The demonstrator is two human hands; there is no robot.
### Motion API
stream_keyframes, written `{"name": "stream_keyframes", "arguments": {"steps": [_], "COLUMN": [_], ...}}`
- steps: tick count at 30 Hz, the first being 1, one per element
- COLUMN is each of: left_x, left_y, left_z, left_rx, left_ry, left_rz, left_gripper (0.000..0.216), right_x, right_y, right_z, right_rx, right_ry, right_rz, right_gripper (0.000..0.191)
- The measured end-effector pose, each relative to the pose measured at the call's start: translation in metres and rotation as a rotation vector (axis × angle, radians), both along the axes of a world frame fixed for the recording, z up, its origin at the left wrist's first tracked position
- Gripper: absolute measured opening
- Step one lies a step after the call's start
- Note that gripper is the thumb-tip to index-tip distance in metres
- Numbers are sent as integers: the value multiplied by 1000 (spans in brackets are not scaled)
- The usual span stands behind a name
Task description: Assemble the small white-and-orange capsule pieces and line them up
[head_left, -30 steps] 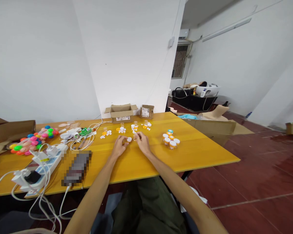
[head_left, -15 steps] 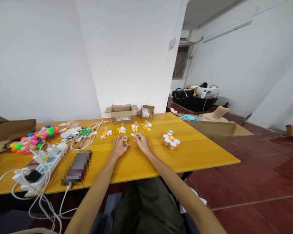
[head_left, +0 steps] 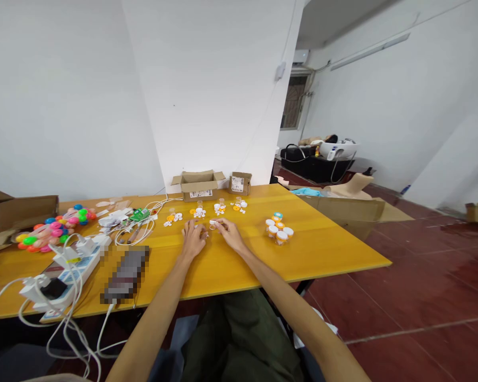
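Note:
On the yellow table, my left hand (head_left: 194, 240) is curled with its fingers bent downward. What lies under its fingertips is too small to make out. Just across from it, my right hand (head_left: 230, 235) pinches a small white plastic piece (head_left: 212, 223) between thumb and fingers. Beyond both hands stand small clear cups (head_left: 222, 202), with white and orange discs (head_left: 193, 212) and little white parts (head_left: 178, 216) grouped around them. To the right of my right hand is a cluster of small clear jars (head_left: 281, 239) with white, orange and blue lids.
Two cardboard boxes (head_left: 199, 194) stand by the wall. At left are colourful balls (head_left: 57, 228), a power strip (head_left: 88, 263) with white cables, a pixelated dark phone (head_left: 126, 274) and a green packet (head_left: 139, 214). The table's right edge borders a large carton (head_left: 338, 212).
My left hand has shifted slightly left, its fingers now covering the white ring seen beside them before. My right hand has moved a little left with the white piece.

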State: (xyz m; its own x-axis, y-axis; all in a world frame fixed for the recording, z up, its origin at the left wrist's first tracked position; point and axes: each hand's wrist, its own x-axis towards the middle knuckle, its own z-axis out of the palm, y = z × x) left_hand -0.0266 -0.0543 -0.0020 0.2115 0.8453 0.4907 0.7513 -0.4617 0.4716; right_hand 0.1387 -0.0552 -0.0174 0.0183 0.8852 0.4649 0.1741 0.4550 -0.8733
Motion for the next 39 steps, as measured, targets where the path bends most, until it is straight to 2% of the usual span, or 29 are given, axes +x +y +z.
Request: {"name": "stream_keyframes", "arguments": {"steps": [6, 11, 17, 24, 30, 39], "left_x": [-1, 0, 2, 0, 0, 4], "left_y": [1, 1, -1, 6, 10, 4], "left_z": [-1, 4, 8, 4, 4, 9], "left_rx": [-9, 41, -27, -82, -61, -93], "left_ry": [-20, -142, -208, -297, -407, -399], "left_rz": [-62, -38, -141, -187, -218, -299], "left_gripper": [6, 12, 17, 14, 12, 12], "right_x": [0, -1, -2, -2, -4, -2], "right_y": [0, 0, -1, 1, -2, -4], "right_z": [1, 1, 0, -3, -1, 3], "right_rx": [13, 22, 42, 81, 82, 50], "right_ry": [8, -5, -31, -54, -53, -106], "right_rz": [-52, -52, -31, -21, -9, -7], "right_gripper": [26, 24, 21, 19, 23, 23]}}
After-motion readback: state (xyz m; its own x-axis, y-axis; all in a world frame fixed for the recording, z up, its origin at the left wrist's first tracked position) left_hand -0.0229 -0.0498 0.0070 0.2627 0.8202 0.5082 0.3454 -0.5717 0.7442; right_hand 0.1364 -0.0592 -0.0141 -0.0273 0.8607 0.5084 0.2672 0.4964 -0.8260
